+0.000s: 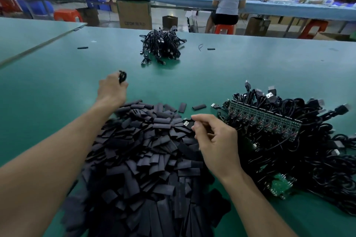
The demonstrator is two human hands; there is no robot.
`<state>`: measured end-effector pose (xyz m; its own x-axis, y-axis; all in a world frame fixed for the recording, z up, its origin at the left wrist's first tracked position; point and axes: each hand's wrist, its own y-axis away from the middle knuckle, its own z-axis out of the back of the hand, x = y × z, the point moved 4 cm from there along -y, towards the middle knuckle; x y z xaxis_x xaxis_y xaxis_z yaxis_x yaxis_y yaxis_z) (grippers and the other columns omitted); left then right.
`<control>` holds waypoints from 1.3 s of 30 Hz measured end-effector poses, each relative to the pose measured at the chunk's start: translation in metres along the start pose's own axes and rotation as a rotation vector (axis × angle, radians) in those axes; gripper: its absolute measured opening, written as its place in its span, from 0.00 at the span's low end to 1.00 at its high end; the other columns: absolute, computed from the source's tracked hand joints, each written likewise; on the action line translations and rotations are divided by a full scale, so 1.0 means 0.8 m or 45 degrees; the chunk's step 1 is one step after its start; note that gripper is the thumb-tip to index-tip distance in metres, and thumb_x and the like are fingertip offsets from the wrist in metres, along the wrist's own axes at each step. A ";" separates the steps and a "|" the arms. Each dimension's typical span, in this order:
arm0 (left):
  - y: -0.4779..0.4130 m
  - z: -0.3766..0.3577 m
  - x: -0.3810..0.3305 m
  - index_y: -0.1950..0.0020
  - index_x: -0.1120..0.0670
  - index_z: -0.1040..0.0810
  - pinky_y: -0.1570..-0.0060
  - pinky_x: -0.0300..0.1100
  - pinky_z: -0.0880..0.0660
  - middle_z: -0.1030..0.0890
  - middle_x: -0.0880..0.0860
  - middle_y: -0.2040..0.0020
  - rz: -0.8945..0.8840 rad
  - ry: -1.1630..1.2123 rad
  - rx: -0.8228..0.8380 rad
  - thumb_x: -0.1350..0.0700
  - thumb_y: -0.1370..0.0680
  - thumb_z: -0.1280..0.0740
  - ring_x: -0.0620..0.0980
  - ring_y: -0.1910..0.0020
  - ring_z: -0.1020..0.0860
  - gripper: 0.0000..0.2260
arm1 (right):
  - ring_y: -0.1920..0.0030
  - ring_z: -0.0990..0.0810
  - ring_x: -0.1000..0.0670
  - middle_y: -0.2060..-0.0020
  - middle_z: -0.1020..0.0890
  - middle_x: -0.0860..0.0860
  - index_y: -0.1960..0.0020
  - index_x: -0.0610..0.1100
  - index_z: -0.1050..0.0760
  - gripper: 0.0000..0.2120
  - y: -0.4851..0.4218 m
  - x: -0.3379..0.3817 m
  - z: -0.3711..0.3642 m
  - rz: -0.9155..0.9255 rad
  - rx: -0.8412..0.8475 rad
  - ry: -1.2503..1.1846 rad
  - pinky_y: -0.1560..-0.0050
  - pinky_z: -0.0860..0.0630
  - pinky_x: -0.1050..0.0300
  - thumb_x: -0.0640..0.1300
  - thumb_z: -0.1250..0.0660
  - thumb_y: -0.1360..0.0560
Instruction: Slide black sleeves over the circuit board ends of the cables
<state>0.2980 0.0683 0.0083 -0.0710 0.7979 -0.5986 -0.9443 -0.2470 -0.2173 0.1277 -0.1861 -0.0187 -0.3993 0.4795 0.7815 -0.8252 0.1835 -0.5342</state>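
A large heap of flat black sleeves (146, 152) covers the green table in front of me. To its right lies a tangle of black cables with a row of green circuit boards (264, 119) at their ends. My left hand (111, 90) is stretched out past the heap and grips a coiled black cable (122, 76) above the table. My right hand (215, 140) hovers over the heap's right side and pinches the USB plug end of a cable (187, 122).
A bundle of black cables (162, 45) lies farther back in the middle of the table. Loose sleeves (199, 107) lie scattered around. Beyond the table edge a person sits on an orange stool (224, 29) among cardboard boxes.
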 end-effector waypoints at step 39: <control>0.155 -0.029 -0.120 0.57 0.55 0.19 0.59 0.36 0.24 0.18 0.47 0.64 -0.609 1.041 0.801 0.62 0.24 0.28 0.43 0.63 0.22 0.04 | 0.53 0.23 0.59 0.44 0.27 0.57 0.35 0.50 0.22 0.13 -0.010 0.037 0.019 0.184 -0.089 0.393 0.52 0.23 0.53 0.48 0.35 0.19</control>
<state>0.1955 -0.0517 0.0213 0.3534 0.0815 -0.9319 -0.8283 0.4902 -0.2713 0.1166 -0.1867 0.0138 -0.3611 0.7399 0.5676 -0.7353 0.1484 -0.6613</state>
